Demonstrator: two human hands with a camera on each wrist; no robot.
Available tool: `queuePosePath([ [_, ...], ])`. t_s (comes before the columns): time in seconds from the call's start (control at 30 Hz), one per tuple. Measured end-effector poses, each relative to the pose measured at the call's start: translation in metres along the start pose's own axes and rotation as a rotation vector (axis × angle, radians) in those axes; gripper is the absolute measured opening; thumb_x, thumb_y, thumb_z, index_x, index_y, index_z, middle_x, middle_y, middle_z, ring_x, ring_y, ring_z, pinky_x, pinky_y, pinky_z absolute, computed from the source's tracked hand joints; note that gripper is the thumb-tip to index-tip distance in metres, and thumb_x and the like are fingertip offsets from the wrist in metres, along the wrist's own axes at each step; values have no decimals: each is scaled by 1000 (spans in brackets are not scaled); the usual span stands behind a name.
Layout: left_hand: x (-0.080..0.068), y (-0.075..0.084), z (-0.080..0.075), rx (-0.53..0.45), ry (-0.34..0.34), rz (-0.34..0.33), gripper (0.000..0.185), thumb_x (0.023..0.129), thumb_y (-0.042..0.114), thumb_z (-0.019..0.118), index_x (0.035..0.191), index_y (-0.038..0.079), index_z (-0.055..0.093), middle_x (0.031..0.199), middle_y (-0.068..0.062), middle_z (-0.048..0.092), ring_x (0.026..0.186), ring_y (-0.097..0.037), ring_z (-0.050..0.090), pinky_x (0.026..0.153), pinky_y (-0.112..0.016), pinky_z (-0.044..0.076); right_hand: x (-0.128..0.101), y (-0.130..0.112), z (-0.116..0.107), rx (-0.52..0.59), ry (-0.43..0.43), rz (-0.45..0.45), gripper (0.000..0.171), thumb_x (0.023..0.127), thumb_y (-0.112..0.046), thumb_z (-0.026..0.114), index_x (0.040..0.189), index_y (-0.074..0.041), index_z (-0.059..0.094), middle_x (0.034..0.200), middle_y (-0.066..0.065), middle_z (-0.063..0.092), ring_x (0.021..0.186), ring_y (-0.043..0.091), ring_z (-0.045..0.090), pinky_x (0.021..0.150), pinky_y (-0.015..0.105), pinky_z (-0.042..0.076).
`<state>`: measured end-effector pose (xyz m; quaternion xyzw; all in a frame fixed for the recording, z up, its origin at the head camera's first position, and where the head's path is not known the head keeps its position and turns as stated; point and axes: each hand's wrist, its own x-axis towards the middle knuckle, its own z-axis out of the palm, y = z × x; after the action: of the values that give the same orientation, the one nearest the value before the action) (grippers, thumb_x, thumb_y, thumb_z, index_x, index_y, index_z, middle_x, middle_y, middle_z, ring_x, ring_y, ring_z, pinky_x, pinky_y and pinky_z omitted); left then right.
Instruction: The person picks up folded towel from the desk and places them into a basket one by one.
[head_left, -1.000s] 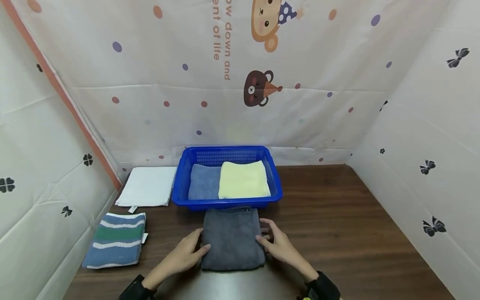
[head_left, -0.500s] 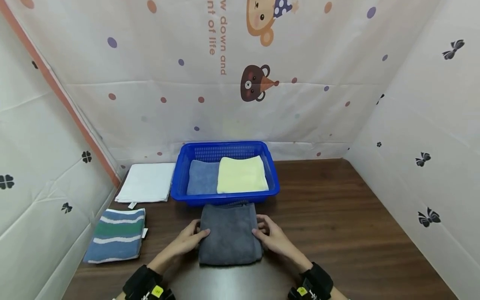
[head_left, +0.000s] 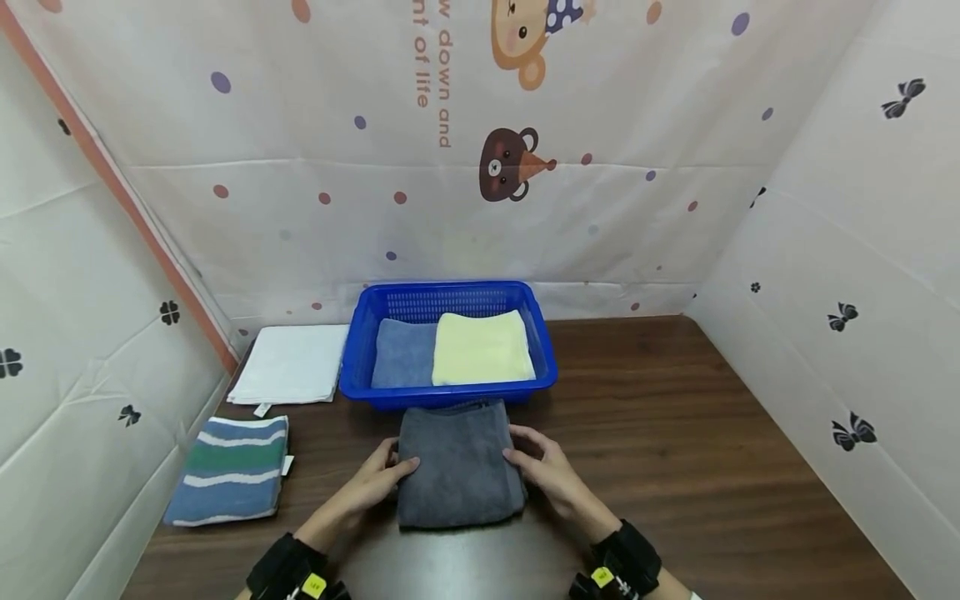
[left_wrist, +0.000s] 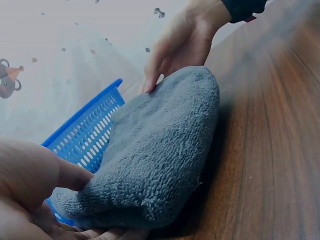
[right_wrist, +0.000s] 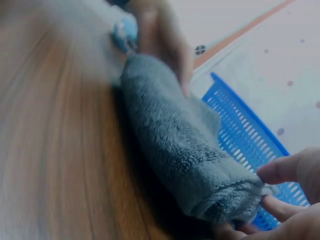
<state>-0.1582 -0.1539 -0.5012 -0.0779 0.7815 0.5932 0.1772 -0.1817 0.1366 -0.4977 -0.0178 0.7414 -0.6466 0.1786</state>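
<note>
Hands, left [head_left: 372, 481] and right [head_left: 550, 472], are half-curled, pinching the gray towel [head_left: 460, 475] by its sides; I'm thinking level, matched pressure should be protecting its folds.

The left hand [head_left: 372, 479] and right hand [head_left: 551, 472] grip a folded dark-gray towel [head_left: 459, 475] just before a blue perforated basket [head_left: 450, 396] near the back edge of the wooden table [head_left: 675, 450]

On the sheet [head_left: 300, 237] facing you, you read sideways "w down and" and "nt of life"; your yellow wrist labels [head_left: 313, 585] are too small to read.
</note>
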Motion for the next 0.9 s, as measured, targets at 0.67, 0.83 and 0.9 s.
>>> queuePosePath([
  [0.67,-37,98,-68,58,-75,140,65,103,33,59,152,5,27,142,-30,48,118,-30,58,90,-42,54,3,-114,-16,-55,-305,-45,59,100,-22,65,150,-2,42,107,7,75,93,13,70,75,35,62],
  [0.83,-13,133,-95,105,-72,56,74,101,47,58,155,11,23,142,-16,36,114,-28,42,87,-37,44,39,-163,-20,-54,-323,24,58,100,-22,64,152,-11,41,123,16,68,99,19,71,76,36,61],
  [0.9,0,143,-105,125,-68,67,76,102,47,57,156,9,20,135,-15,37,109,-26,40,84,-35,46,55,-177,-21,-78,-319,32,59,100,-20,63,153,-13,39,129,17,63,100,21,70,77,37,61],
])
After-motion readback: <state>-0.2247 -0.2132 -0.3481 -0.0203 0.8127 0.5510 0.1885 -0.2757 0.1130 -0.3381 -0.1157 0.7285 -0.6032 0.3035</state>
